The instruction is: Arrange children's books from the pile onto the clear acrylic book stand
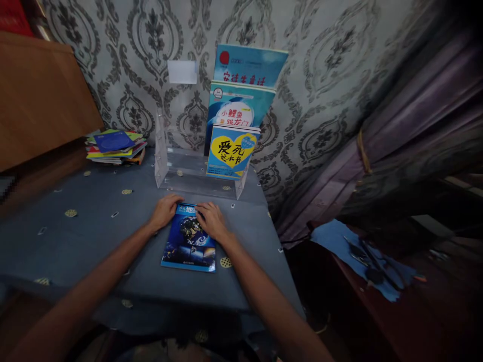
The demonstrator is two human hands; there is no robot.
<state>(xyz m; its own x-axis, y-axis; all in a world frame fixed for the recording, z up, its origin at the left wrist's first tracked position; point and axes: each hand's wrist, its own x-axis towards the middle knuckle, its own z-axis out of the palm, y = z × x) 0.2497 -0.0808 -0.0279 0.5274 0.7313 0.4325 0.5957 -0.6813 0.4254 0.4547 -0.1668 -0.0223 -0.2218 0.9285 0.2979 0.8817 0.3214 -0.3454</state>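
Going by the head view, the person's got both hands up at the far end of the blue book (188,254), which lies flat on the grey tablecloth (139,221) near the clear rack (161,158). Left hand (165,211) is by one corner, right hand (213,221) over the other; can't tell if the fingers pinch it or just rest. Cover looks slick, so a lopsided lift could drop it, and shoving forward might knock the yellow-heart book (231,157).
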